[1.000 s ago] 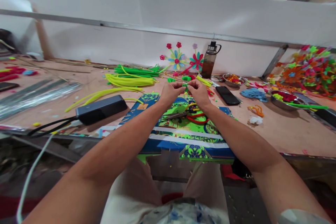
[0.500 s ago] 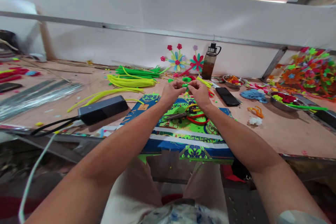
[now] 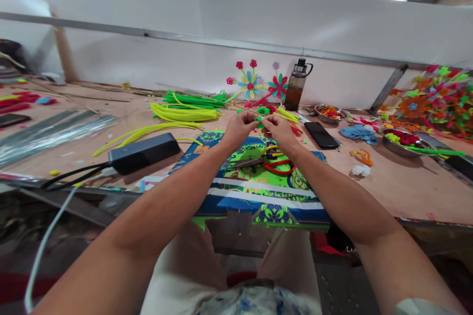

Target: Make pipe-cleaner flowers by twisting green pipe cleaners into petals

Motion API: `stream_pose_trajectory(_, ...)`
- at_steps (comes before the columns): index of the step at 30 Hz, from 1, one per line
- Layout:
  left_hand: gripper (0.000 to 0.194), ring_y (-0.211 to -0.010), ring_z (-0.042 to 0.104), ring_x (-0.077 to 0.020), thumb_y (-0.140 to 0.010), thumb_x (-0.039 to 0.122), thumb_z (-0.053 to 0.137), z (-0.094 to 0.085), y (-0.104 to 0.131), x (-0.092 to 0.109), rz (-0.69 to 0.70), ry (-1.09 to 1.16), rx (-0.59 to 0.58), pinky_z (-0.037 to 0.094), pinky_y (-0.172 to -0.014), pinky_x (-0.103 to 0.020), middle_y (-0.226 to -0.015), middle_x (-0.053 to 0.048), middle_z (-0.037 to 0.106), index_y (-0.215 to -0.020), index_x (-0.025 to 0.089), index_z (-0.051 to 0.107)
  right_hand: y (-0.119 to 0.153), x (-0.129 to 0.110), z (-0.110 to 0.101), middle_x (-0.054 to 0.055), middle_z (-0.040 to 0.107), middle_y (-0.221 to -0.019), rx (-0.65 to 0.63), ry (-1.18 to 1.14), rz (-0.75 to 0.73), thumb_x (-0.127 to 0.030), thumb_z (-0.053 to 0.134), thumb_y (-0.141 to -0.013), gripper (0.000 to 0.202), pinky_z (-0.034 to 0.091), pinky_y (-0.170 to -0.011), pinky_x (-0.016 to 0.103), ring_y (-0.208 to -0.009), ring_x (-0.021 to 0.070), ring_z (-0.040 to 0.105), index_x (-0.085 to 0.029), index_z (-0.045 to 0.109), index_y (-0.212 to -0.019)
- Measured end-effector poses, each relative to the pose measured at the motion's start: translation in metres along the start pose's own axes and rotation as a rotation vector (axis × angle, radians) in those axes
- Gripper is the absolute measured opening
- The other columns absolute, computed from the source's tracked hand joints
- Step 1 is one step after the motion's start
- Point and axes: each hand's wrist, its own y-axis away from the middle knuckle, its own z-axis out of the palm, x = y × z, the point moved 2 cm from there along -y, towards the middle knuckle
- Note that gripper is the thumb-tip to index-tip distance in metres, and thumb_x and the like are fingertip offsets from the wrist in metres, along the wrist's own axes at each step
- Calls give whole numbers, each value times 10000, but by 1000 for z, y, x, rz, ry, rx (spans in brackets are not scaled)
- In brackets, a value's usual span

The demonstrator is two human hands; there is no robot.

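We see the left hand (image 3: 239,129) and the right hand (image 3: 280,131) close together above the far part of a blue and green patterned board (image 3: 218,205). With the fingertips of both hands we are pinching a small green fuzzy piece (image 3: 259,121), which is located between them; its exact shape is too small for us to tell. Nearer to us, the scissors (image 3: 248,162) are lying on the board, between the two forearms. The board rests on the desk (image 3: 399,192) and its near edge reaches beyond the desk's edge. To the left of the hands we find a bundle of yellow stems (image 3: 186,114), with green stems (image 3: 197,100) just behind it. To the right there lies a black phone (image 3: 320,135), and behind it a dark bottle (image 3: 294,89) stands upright.
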Motion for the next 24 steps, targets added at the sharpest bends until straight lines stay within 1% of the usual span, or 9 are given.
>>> stream_pose_trajectory(3, 218, -554, 526, -109, -662, 352, 738, 2, 1, -1, -45, 68, -5, 428, -556, -244, -591, -5, 607, -720, 160, 652, -1, 2, 0, -33, 579, -597, 36, 32, -46, -417, 687, -729, 267, 458, -526, 227, -525, 96, 551, -188, 554, -746)
stream_pose_trajectory(5, 284, -539, 534, -110, -699, 434, 710, 3, 1, -2, -75, 102, -19, 427, -543, -243, -595, -22, 624, -729, 155, 665, -2, 3, -1, -37, 566, -568, 64, 30, -58, -420, 664, -742, 260, 444, -519, 224, -507, 92, 531, -189, 546, -738)
stream_pose_trajectory(7, 323, -554, 559, -114, -711, 472, 695, 4, 1, -2, -87, 124, -27, 436, -549, -240, -624, -34, 649, -753, 152, 683, -3, 5, -1, -39, 556, -557, 85, 40, -72, -431, 646, -750, 263, 432, -518, 221, -504, 92, 520, -192, 536, -734)
stream_pose_trajectory(11, 302, -606, 594, -121, -643, 391, 759, 6, 3, -2, -78, 120, -70, 456, -584, -238, -680, -28, 679, -824, 153, 715, 0, 1, -3, -39, 539, -576, 97, 135, -156, -415, 607, -774, 234, 411, -524, 235, -523, 105, 509, -199, 526, -728)
stream_pose_trajectory(15, 226, -568, 561, -109, -606, 308, 770, 5, 5, 0, -72, 125, -50, 449, -588, -246, -620, -10, 651, -747, 144, 703, 7, -12, -3, -18, 556, -656, 65, 383, -366, -314, 575, -792, 162, 430, -648, 268, -652, 131, 528, -201, 528, -685)
stream_pose_trajectory(16, 211, -559, 551, -105, -606, 299, 767, 4, 4, 0, -68, 125, -50, 447, -589, -248, -608, -7, 643, -730, 143, 697, 8, -14, -3, -16, 559, -669, 60, 421, -396, -296, 576, -789, 152, 431, -676, 271, -675, 133, 525, -201, 529, -681)
stream_pose_trajectory(18, 196, -550, 534, -99, -608, 291, 763, 3, 3, 0, -60, 125, -48, 440, -587, -248, -596, -1, 630, -711, 144, 682, 8, -15, -3, -19, 555, -665, 51, 385, -369, -307, 563, -804, 152, 432, -665, 265, -663, 127, 519, -200, 531, -702)
stream_pose_trajectory(22, 209, -546, 519, -93, -607, 296, 751, 1, -1, -3, -47, 153, -7, 420, -560, -234, -598, 10, 611, -703, 150, 636, 4, -10, -3, -19, 571, -673, 46, 120, -188, -397, 494, -855, 216, 430, -563, 232, -597, 107, 537, -196, 541, -793)
stream_pose_trajectory(24, 229, -555, 524, -96, -591, 290, 754, 0, -3, -4, -41, 150, 13, 415, -553, -228, -608, 12, 611, -716, 153, 620, 4, -9, -3, -16, 588, -702, 65, 74, -144, -413, 519, -841, 222, 434, -554, 223, -602, 102, 550, -195, 543, -810)
